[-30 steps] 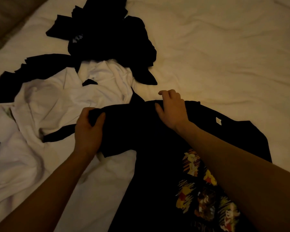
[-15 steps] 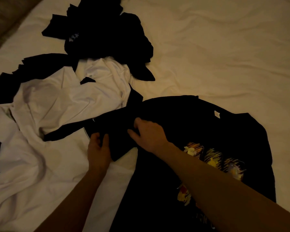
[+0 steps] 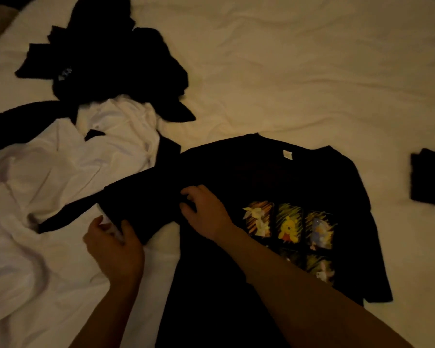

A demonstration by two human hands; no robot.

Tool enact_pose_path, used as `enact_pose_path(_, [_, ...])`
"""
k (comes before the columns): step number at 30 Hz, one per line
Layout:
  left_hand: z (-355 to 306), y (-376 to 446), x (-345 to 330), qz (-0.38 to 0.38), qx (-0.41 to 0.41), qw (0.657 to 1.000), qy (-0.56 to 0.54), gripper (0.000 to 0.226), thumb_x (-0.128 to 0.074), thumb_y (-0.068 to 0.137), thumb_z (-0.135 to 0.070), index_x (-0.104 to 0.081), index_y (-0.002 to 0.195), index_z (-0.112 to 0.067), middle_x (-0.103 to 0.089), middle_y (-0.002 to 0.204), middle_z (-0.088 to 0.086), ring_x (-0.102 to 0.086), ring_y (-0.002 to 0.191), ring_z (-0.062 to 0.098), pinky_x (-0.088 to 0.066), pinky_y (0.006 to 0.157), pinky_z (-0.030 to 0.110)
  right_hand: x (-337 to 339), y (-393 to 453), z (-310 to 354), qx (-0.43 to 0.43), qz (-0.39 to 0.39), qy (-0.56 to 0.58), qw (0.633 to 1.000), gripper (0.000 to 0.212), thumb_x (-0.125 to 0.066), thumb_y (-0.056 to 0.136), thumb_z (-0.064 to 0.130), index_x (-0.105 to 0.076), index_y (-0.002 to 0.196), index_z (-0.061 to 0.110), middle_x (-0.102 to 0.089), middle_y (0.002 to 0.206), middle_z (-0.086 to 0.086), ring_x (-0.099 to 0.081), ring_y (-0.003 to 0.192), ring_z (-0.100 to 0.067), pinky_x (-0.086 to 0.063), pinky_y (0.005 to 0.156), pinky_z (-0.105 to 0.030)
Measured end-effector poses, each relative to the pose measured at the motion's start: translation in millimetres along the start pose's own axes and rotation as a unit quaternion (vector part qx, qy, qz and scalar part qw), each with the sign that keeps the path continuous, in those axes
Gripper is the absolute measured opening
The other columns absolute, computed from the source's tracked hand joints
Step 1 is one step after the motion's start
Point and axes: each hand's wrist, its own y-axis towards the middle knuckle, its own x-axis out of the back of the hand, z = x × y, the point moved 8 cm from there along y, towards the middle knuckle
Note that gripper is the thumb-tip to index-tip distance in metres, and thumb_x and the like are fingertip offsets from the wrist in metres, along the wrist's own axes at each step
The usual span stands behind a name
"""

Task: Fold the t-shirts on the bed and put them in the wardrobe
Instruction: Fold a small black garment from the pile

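A black graphic t-shirt (image 3: 249, 177) lies front-up on the cream bed sheet (image 3: 299, 71), collar toward the far side. A small white neck tag (image 3: 287, 154) shows inside the collar; no writing on it can be read. The chest print (image 3: 289, 226) consists of square cartoon panels, one with a yellow bear in a red top; no lettering is legible.

The left sleeve (image 3: 138, 199) of the shirt is spread outward over a crumpled white shirt (image 3: 60, 172). The left hand (image 3: 113, 247) holds the lower corner of this sleeve, thumb on top of the black fabric and fingers curled beneath the edge. The right hand (image 3: 206, 212) rests on the shirt at the base of the sleeve, fingers bent and pressing into the fabric; whether it pinches a fold cannot be told.

A heap of black garments (image 3: 106, 61) lies at the far left of the bed, with a small, blurred white mark (image 3: 65, 72) that cannot be read. A folded black item (image 3: 431, 180) lies on the sheet at the right edge, well apart from the graphic t-shirt.
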Motion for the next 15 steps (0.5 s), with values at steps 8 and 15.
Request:
enact_pose_path(8, [-102, -74, -91, 0.175, -0.09, 0.979, -0.046, 0.015, -0.053, 0.099, -0.017, -0.055, 0.114, -0.013, -0.061, 0.094, 0.011, -0.058, 0.085, 0.022, -0.046, 0.081, 0.038, 141, -83, -118, -0.125, -0.163, 0.081, 0.975, 0.024, -0.054, 0.1, 0.018, -0.059, 0.121, 0.007, -0.056, 0.092, 0.002, -0.052, 0.078, -0.009, -0.04, 0.071, -0.026])
enact_pose_path(15, [-179, -191, -189, 0.367, -0.223, 0.903, -0.016, 0.013, -0.051, 0.102, -0.021, -0.063, 0.1, -0.017, -0.064, 0.084, 0.004, -0.058, 0.073, 0.011, -0.043, 0.064, 0.025, 232, -202, -233, -0.33, -0.343, 0.148, 0.867, 0.022, -0.059, 0.096, 0.02, -0.063, 0.112, 0.006, -0.063, 0.095, -0.004, -0.063, 0.093, -0.025, -0.042, 0.074, -0.027])
